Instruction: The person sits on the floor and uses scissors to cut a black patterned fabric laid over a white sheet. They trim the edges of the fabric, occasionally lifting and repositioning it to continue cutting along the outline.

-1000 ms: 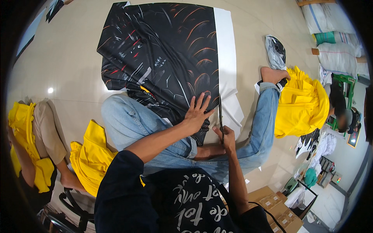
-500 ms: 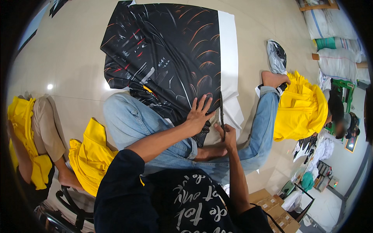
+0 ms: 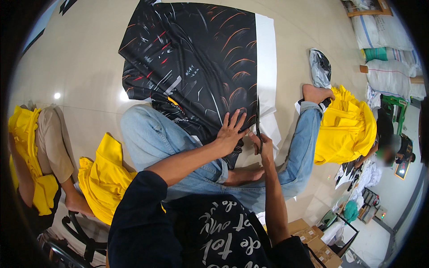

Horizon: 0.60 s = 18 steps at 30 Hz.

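Note:
A large black printed fabric [image 3: 201, 58] with orange arcs and red and grey marks lies spread on the floor before me, its near part bunched by my legs. Along its right side runs a white fabric margin [image 3: 267, 58]. My left hand [image 3: 231, 134] rests flat on the black cloth with fingers spread. Just right of it, my right hand [image 3: 263, 145] is closed around the handles of dark scissors [image 3: 258, 120]. The blades point away from me, along the line between black print and white margin. My fingers hide most of the handles.
Yellow fabric piles lie at right [image 3: 344, 129] and left [image 3: 105, 178]. A grey plastic bundle [image 3: 320, 67] sits by my foot. Other people sit at both sides. White sacks [image 3: 386, 76] are stacked at far right; cardboard boxes [image 3: 315, 243] stand at lower right.
The view has shifted slightly, and the black cloth appears a little further right. The scissors look more closed than before. My left hand stays flat on the fabric.

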Available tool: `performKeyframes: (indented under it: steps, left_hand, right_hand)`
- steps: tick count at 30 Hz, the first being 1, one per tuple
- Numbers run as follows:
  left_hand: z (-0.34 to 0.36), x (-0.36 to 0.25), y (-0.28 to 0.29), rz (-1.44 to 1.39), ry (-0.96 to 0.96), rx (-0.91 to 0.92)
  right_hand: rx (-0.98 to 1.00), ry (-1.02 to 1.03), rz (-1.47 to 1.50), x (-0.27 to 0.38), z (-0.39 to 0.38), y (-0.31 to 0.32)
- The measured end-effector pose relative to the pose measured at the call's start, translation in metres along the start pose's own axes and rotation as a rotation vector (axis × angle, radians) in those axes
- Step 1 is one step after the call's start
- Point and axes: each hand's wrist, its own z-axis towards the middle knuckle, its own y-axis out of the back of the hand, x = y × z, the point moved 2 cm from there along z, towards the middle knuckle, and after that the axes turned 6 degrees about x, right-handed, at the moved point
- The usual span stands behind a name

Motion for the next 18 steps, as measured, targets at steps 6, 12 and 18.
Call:
performKeyframes:
  steps: [6,12,18]
  left_hand:
    - [-0.002,-0.001,0.0,0.018,-0.002,0.014]
    - [-0.002,-0.001,0.002,0.04,0.006,0.036]
    - [-0.002,-0.001,-0.003,0.016,0.011,-0.003]
  right_hand:
    - [0.003,-0.049,-0.018,0.01,0.001,0.0]
    - [0.012,0.017,-0.011,0.031,0.013,-0.004]
    - [0.026,0.002,0.009,0.035,0.019,-0.003]
